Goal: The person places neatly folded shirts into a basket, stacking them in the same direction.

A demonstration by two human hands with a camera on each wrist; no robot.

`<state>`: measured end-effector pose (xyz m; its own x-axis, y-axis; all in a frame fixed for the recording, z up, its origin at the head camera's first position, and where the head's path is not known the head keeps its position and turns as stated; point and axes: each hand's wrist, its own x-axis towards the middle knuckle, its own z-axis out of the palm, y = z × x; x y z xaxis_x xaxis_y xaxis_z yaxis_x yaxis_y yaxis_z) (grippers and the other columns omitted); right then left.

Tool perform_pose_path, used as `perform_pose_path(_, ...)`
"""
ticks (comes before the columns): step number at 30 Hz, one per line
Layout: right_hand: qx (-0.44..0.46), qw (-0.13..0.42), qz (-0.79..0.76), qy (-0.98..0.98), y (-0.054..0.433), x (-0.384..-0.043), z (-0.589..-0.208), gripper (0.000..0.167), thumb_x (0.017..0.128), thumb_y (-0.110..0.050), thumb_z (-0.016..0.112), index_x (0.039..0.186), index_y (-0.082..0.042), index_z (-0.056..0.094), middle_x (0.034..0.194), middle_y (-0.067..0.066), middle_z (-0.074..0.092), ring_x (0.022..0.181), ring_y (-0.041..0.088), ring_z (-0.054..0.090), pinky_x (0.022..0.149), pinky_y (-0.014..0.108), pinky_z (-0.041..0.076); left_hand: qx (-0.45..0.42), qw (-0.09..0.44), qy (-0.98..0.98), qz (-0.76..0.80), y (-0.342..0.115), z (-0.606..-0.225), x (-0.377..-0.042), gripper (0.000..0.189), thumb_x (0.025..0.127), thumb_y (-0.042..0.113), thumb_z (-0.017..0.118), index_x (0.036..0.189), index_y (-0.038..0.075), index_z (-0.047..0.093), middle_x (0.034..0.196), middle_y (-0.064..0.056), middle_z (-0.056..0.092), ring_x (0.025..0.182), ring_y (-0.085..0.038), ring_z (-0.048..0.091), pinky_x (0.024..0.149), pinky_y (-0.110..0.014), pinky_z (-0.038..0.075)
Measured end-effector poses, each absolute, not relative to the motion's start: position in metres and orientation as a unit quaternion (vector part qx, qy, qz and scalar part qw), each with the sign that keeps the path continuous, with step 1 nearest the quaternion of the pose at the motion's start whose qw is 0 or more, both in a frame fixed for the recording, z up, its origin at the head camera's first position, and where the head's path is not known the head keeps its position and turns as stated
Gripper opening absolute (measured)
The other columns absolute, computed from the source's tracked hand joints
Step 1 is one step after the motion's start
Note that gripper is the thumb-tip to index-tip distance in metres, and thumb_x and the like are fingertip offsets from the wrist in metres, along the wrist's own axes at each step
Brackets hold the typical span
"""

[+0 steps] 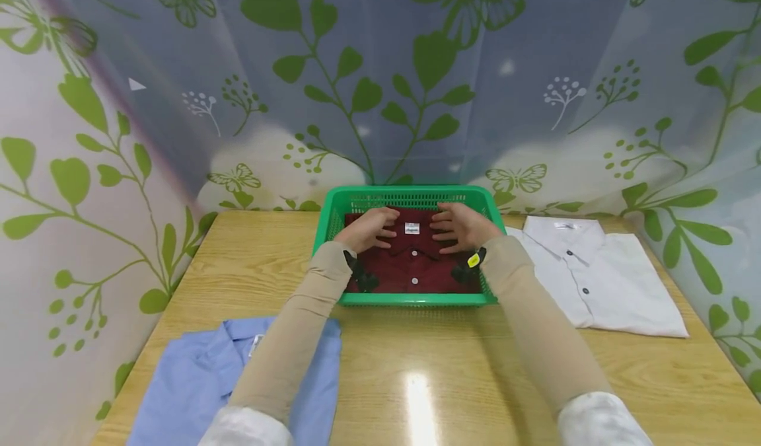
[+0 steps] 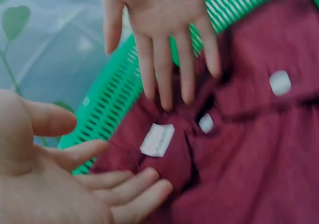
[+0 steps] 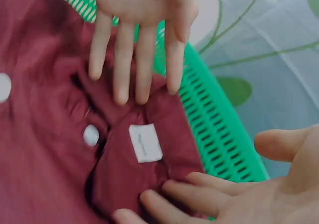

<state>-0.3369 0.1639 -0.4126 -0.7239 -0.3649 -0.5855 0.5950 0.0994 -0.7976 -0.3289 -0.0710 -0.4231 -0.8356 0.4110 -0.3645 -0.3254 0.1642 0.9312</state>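
A dark red shirt (image 1: 392, 271), folded with its collar and white label toward the back, lies in a green plastic basket (image 1: 410, 298). Over the collar's left side is my left hand (image 1: 368, 229), fingers spread and relaxed, holding nothing. Opposite it, my right hand (image 1: 466, 226) is likewise spread, its palm facing the left one. Both wrist views show the fingers extended around the collar label (image 2: 157, 140), with none of the cloth pinched. Whether the fingertips touch the shirt (image 3: 45, 134) is hard to tell.
On the wooden table (image 1: 261, 254), a folded blue shirt (image 1: 190, 373) lies front left, partly under my left forearm. A folded white shirt (image 1: 618, 281) lies right of the basket. Behind the table hangs a curtain (image 1: 380, 89) printed with leaves and butterflies.
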Motion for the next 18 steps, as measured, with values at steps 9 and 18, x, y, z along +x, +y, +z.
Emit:
perform_pose_path(9,0.095,0.364,-0.687,0.622,0.155,-0.328,-0.379,0.069,0.106,-0.05,0.032,0.16,-0.012,0.012,0.163,0.022,0.006,0.146,0.044,0.019,0.108,0.064,0.031,0.043,0.31,0.714,0.626,-0.064,-0.382,-0.32,0.051,0.107,0.025,0.039,0.154,0.006,0.03,0.158,-0.023,0.02,0.137,-0.045,0.036,0.107,-0.055,0.038)
perform_pose_path(18,0.059,0.307,-0.71,0.631,0.154,-0.297,-0.338,0.071,0.105,-0.047,0.037,0.16,-0.01,0.011,0.163,0.022,0.001,0.145,0.045,0.019,0.111,0.061,0.028,0.11,0.291,0.75,0.584,-0.079,-0.338,-0.293,0.048,0.107,0.026,0.04,0.151,0.008,0.035,0.157,-0.009,0.032,0.131,-0.036,0.046,0.105,-0.051,0.042)
